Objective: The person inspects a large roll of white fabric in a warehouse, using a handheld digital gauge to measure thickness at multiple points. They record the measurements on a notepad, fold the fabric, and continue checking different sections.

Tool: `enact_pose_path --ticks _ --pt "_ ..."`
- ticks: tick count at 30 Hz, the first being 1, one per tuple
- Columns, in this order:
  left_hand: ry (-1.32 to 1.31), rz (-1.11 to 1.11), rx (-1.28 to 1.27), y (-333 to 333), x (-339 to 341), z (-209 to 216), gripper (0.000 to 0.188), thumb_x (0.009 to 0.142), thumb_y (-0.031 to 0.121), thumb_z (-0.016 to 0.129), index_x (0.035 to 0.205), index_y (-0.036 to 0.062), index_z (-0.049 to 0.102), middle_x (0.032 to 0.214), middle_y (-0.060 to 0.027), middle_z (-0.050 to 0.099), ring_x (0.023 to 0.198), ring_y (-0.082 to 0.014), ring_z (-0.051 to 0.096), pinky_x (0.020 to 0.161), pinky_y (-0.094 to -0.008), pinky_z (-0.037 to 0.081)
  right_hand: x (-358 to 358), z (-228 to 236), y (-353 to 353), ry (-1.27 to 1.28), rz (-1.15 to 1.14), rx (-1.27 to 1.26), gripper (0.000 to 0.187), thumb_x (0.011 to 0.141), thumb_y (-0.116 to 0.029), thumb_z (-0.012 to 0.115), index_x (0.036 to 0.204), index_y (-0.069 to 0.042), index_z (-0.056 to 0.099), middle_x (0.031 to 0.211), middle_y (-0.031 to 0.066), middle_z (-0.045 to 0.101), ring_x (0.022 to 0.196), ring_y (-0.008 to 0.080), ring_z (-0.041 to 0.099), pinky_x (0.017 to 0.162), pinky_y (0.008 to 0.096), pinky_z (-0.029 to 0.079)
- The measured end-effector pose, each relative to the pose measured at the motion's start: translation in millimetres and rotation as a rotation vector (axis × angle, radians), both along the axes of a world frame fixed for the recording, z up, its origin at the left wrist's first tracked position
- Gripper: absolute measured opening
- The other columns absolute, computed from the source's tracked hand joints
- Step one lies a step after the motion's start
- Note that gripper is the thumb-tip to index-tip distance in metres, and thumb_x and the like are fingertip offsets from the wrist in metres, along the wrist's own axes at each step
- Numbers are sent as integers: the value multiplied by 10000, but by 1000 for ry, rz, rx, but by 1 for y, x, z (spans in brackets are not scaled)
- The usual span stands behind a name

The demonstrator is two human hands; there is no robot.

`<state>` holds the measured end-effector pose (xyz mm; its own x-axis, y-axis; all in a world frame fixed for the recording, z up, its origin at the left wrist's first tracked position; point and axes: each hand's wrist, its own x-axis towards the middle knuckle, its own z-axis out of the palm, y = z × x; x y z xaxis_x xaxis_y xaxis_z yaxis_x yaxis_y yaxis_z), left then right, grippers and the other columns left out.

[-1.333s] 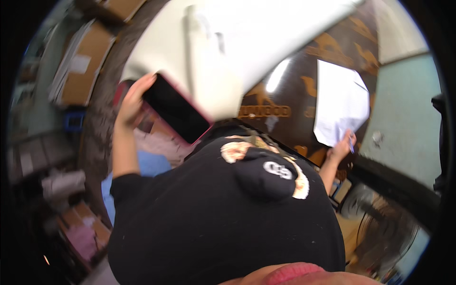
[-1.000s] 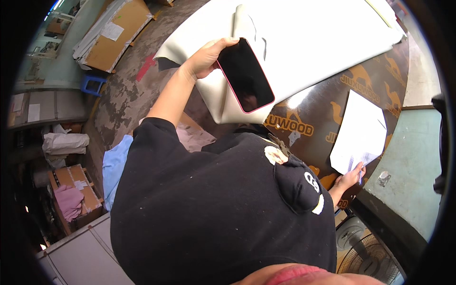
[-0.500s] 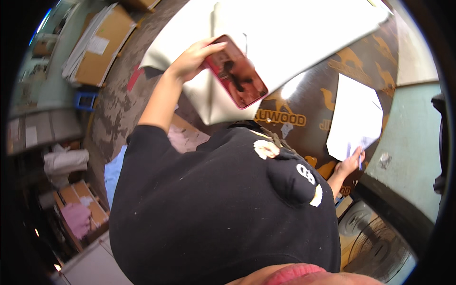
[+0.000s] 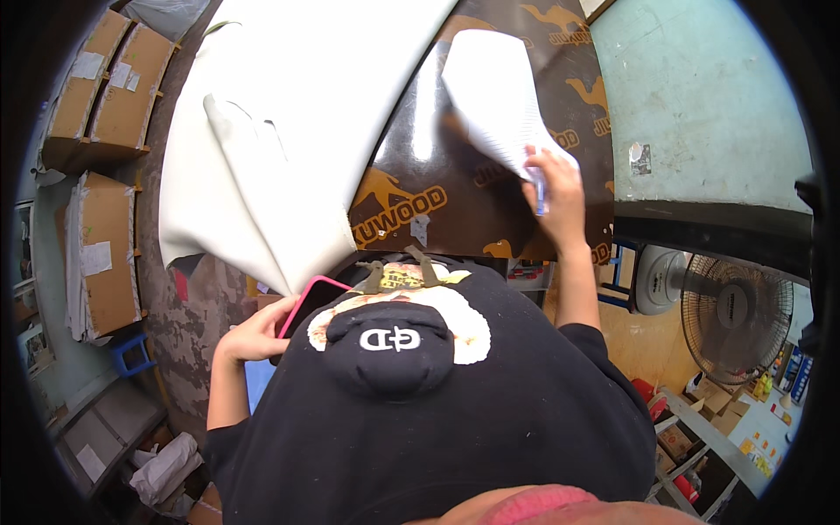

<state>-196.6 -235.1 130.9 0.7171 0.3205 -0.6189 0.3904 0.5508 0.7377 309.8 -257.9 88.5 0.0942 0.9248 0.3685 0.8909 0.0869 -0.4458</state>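
Observation:
Low at my left side, my left hand [image 4: 254, 335] is closed around a phone [image 4: 308, 302] in a pink-red case, held on edge close to my black shirt. Over the dark brown table, my right hand [image 4: 560, 194] grips a white sheet of paper [image 4: 494, 92] by its near end. A blue pen [image 4: 540, 194] is in the same hand, pointing down toward me. The paper has faint lines, is slightly blurred and hangs tilted above the tabletop. A large off-white sheet of material [image 4: 297, 79] covers the table's left part, its near corner folded beside the phone.
The table's brown surface [image 4: 398, 162] carries orange camel prints. Cardboard packs [image 4: 109, 254] and a blue stool [image 4: 133, 354] stand on the left. At the right are a pale green wall [image 4: 700, 96], a floor fan [image 4: 735, 306] and a shelf with small items [image 4: 761, 429].
My left hand has lowered the phone from above the off-white material to my side. My right hand has lifted the paper and pen forward over the table. The view has turned.

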Motion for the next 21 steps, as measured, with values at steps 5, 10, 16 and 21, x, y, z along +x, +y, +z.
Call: enact_pose_path --ticks 5,10,16,21 --pt "207 228 -91 -22 23 -7 630 932 123 662 1490 -5 400 1439 -105 519 1277 -164 514 1074 -327 420 -16 -41 -6 43 -28 -304 489 862 -483 720 1152 -111 594 1266 154 651 1348 385 476 1129 539 312" --pt "213 408 -296 -24 -24 -34 577 782 -59 523 1358 -54 513 1248 -142 640 1084 -192 635 932 -319 516 -17 -66 -9 143 -115 -174 474 875 -443 719 1184 -111 582 1284 136 644 1352 373 468 1120 508 308" --pt "-63 453 -520 -51 -76 -95 577 818 20 588 1383 -52 498 1267 -163 639 1126 -232 628 964 -332 496 -14 -70 -12 176 -139 -127 492 856 -395 749 1223 -118 576 1309 103 638 1358 343 460 1101 483 314" --pt "-45 503 -460 -51 -40 -104 559 833 36 588 1380 -47 506 1270 -160 640 1127 -229 629 966 -331 494 -15 -73 -16 98 -141 -42 511 828 -372 779 1228 -128 576 1318 83 637 1345 330 470 1087 466 317"
